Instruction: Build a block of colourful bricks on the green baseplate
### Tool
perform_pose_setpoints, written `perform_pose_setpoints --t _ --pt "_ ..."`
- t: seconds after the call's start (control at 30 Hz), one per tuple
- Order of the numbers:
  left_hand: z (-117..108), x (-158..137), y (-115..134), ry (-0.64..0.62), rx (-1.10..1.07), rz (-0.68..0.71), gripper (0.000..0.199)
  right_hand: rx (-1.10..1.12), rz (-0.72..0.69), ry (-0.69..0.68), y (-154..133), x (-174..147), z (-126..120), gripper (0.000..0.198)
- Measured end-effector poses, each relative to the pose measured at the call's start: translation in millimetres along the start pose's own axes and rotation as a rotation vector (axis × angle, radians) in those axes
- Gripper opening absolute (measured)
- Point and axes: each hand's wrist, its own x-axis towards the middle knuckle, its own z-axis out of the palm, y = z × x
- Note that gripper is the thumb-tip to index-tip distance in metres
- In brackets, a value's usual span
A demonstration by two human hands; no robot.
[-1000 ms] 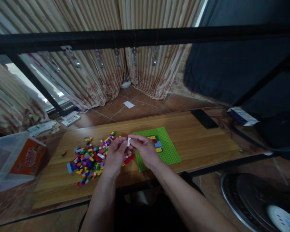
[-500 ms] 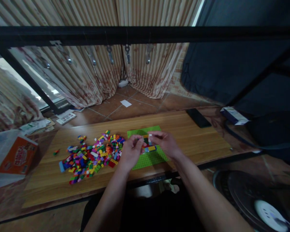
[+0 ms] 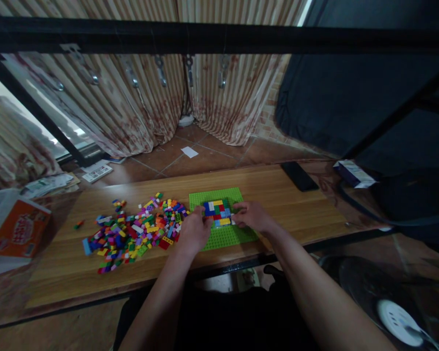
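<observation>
A flat patch of joined bricks [image 3: 216, 209] in blue, red, green, yellow and white lies on the green baseplate [image 3: 219, 240]. At its left edge is my left hand [image 3: 194, 230], thumb and forefinger apart, nothing visible between them. My right hand [image 3: 254, 216] is at the right edge of the patch, its fingertips closed on a small white brick [image 3: 233, 220]. That brick is low against the patch; whether it is joined there I cannot tell.
A wide heap of loose bricks [image 3: 139, 231] spreads over the wooden table [image 3: 69, 263] to the left. A black phone [image 3: 299, 176] lies at the right back. An orange-labelled plastic box [image 3: 16, 231] stands beyond the left end. A black bar [image 3: 219, 39] crosses above.
My hands have parted and come down to either side of the brick patch, uncovering it. The white brick in my right fingers has moved down to the patch's right edge.
</observation>
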Motion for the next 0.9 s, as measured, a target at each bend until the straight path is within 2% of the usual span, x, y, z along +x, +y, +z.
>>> perform_pose_setpoints --t 0.4,0.9 --pt "4.5 2.4 -2.6 0.016 0.022 0.023 0.040 -0.133 0.008 -0.015 -1.9 -1.8 3.3 0.026" --pt "5.3 1.7 -3.1 0.027 0.009 0.031 0.039 -0.143 0.025 -0.027 -3.1 5.3 2.5 0.021"
